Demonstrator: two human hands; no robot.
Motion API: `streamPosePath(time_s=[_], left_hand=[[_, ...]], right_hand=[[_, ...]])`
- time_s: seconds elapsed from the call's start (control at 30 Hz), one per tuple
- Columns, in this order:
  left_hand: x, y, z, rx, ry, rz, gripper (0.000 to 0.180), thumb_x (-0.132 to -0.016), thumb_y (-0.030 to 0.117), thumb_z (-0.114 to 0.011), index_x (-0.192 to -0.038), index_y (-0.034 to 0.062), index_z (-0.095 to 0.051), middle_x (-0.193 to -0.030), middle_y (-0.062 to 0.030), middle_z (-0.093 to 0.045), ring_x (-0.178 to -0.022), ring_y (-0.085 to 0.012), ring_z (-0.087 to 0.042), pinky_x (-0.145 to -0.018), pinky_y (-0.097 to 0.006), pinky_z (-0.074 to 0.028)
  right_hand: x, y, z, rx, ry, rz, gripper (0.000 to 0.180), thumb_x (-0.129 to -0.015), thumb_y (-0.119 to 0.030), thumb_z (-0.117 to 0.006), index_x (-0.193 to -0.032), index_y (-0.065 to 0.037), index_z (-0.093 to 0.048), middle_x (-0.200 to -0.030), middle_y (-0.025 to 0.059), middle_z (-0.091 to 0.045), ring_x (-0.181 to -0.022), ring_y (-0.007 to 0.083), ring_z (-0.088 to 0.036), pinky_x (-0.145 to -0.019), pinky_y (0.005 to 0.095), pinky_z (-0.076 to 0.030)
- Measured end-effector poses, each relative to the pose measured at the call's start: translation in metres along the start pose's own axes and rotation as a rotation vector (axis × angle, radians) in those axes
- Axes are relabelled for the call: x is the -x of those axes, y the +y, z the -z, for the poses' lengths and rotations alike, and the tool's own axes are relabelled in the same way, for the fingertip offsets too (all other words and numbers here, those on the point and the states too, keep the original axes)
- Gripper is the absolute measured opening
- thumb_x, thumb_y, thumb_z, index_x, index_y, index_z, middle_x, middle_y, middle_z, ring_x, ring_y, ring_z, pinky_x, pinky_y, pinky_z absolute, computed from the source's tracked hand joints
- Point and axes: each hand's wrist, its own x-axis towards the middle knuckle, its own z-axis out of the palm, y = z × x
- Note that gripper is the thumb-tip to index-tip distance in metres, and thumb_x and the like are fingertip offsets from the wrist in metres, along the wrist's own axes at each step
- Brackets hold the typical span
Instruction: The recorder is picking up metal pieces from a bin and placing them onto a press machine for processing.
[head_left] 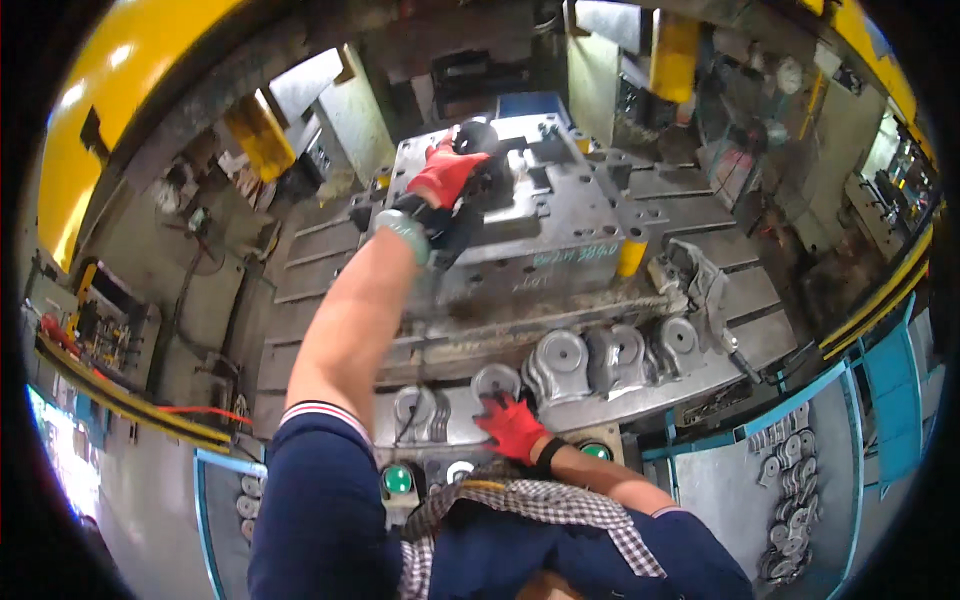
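Observation:
My left hand (447,172), in a red glove, reaches out over the steel die (575,205). Its fingers close about the edge of a dark round metal part (477,137) at the die's far left; motion blur softens the grip. Closer to me, my right hand (512,428), also red-gloved, has its fingers bent onto the lower edge of a round stamped metal part (495,381) on the bench ledge. To its right stand several stamped parts (563,352) in leaning stacks. Another small stack (414,408) sits to its left.
Green push buttons (398,479) line the near edge below the ledge. A grey rag (703,285) and a rod-like tool (741,362) lie at the right. A blue-framed bin (715,500) holds more stamped parts. Yellow press columns (672,58) rise behind.

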Motion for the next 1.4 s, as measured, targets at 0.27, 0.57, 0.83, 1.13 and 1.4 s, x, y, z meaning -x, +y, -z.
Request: streamPosePath(time_s=[0.27,0.57,0.83,1.13,1.4], left_hand=[[0.263,0.000,0.061,0.014,0.047,-0.046,0.079,-0.069,0.023,-0.072,-0.134,0.0046,-0.033,-0.135,-0.0199,-0.031,-0.125,-0.0295,-0.033,-0.103,-0.035,-0.027],[0.377,-0.101,0.016,-0.402,-0.050,0.444,0.081,-0.066,0.035,-0.068,-0.134,0.0078,-0.033,-0.138,-0.0237,-0.027,-0.111,-0.0400,-0.045,-0.093,-0.042,-0.039],[0.363,-0.101,-0.014,-0.647,-0.275,0.494,0.080,-0.066,0.042,-0.063,-0.135,0.0174,-0.032,-0.141,-0.0199,-0.023,-0.099,-0.0398,-0.052,-0.080,-0.045,-0.046],[0.371,-0.115,-0.009,-0.549,-0.287,0.600,0.076,-0.072,0.051,-0.058,-0.136,0.0182,-0.032,-0.141,-0.0182,-0.023,-0.120,-0.0481,-0.030,-0.090,-0.057,-0.034],[0.379,-0.127,0.004,-0.433,-0.234,0.552,0.075,-0.072,0.049,-0.059,-0.133,0.0129,-0.034,-0.138,-0.0211,-0.027,-0.115,-0.0432,-0.039,-0.091,-0.048,-0.039]], right_hand=[[0.006,0.002,0.015,-0.071,0.057,-0.121,0.035,-0.074,-0.045,-0.057,-0.099,-0.021,-0.062,-0.124,0.0130,-0.043,-0.111,0.0396,-0.039,-0.083,0.0527,-0.037],[-0.007,0.003,0.023,-0.484,0.461,-0.278,0.018,-0.075,-0.017,-0.063,-0.092,-0.012,-0.064,-0.106,0.0171,-0.053,-0.095,0.0346,-0.051,-0.083,0.0382,-0.042],[0.007,0.000,0.049,-0.971,0.744,-0.434,0.021,-0.093,-0.020,-0.045,-0.106,-0.005,-0.050,-0.088,0.0005,-0.054,-0.077,0.0083,-0.049,-0.069,0.0247,-0.043],[-0.051,0.024,0.205,-0.391,1.144,-0.219,0.032,-0.097,-0.027,-0.035,-0.103,-0.001,-0.052,-0.091,0.0076,-0.057,-0.087,0.0163,-0.051,-0.083,0.0303,-0.040],[-0.178,0.132,0.259,-0.477,1.223,-0.341,0.028,-0.093,-0.024,-0.042,-0.099,-0.001,-0.056,-0.092,0.0128,-0.057,-0.088,0.0241,-0.052,-0.083,0.0317,-0.038]])
